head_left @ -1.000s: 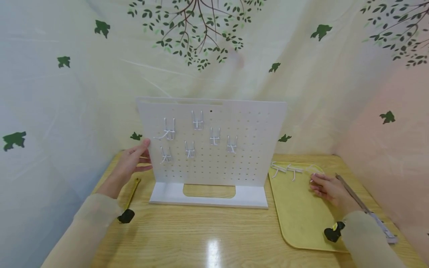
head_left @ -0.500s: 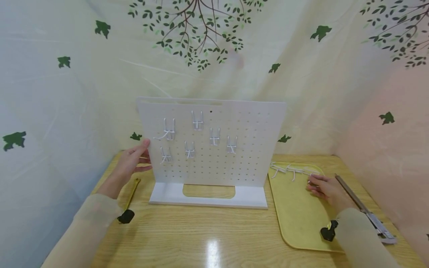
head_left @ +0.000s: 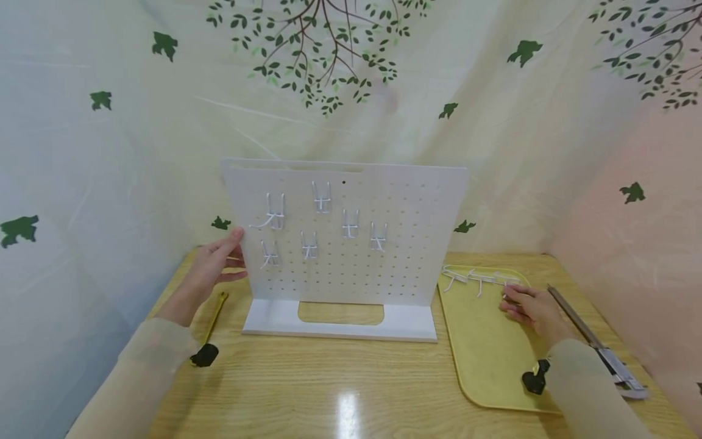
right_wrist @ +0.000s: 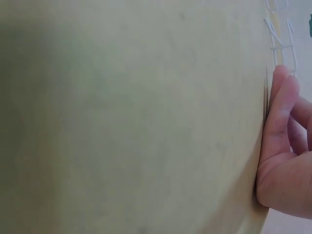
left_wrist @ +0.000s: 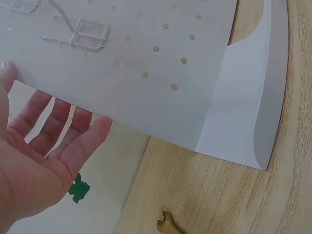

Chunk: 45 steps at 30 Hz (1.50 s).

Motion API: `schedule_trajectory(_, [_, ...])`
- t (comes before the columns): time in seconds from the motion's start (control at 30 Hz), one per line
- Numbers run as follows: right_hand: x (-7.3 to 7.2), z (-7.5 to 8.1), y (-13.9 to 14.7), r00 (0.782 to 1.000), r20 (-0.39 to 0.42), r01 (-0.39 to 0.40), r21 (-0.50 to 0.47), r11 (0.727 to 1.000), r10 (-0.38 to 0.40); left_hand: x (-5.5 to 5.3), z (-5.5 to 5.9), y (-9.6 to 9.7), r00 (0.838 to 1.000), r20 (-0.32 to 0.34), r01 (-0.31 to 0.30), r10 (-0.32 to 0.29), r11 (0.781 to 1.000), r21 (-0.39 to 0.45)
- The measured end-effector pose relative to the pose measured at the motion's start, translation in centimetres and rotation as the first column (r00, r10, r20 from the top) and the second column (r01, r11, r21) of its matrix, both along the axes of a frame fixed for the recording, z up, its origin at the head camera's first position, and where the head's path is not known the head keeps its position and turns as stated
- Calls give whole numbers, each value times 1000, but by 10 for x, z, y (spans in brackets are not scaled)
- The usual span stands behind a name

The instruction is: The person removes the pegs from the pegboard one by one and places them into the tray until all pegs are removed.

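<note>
A white pegboard (head_left: 351,274) stands on the table, with several white wire hooks (head_left: 350,227) fixed in its holes. My left hand (head_left: 211,265) grips its left edge, thumb in front and the other fingers behind, as the left wrist view (left_wrist: 53,151) also has it. On the yellow tray (head_left: 493,360) to the right, loose white hooks (head_left: 481,279) lie in a row along the far edge. Over that row's right end, my right hand (head_left: 534,308) pinches a prong of the rightmost hook (head_left: 507,279). In the right wrist view, fingertips (right_wrist: 287,85) meet a hook's wire frame (right_wrist: 282,46).
A yellow-handled wrench (head_left: 218,311) lies on the table left of the board. Right of the tray rests a long metal caliper (head_left: 595,341). Printed curtains (head_left: 493,122) enclose the back and sides of the wooden table (head_left: 296,384).
My right hand has shifted slightly left over the tray, and the rightmost hook has come left beside the others. The left hand keeps its place on the board's edge.
</note>
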State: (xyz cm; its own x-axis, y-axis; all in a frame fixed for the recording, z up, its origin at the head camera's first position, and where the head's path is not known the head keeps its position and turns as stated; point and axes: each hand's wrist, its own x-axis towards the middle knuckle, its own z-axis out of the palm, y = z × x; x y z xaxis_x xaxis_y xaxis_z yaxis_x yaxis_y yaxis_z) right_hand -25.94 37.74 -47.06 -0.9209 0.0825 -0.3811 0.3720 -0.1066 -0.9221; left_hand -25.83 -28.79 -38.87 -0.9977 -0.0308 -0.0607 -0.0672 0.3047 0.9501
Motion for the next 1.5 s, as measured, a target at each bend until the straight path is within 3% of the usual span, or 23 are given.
schedule_trajectory(0.4, [2,5,7,995,16,-102,-20,995,103,0,0,0,1000,4,10,-10,1000,0])
schedule_trajectory(0.73, [1,7,9,994,9,-109,-59,992,109,-3,-1,-1,1000,7,12,-12,1000,2])
schedule_trajectory(1.07, [2,15,6,995,20,-101,-10,995,101,-1,1,1,1000,-2,5,-5,1000,-16])
schedule_trajectory(1.17, [3,22,1,991,-5,-137,34,990,137,-1,0,1,1000,-1,4,-4,1000,-15])
schedule_trajectory(1.27, [6,31,-7,978,-28,-203,116,972,208,-1,0,0,1000,0,13,-13,1000,-10])
schedule_trajectory(1.37, [10,44,-18,950,-42,-294,223,930,310,-1,0,-1,1000,4,19,-19,1000,0])
schedule_trajectory(1.5, [16,63,-39,907,-50,-386,296,874,417,-1,0,-1,1000,9,19,-19,1000,8])
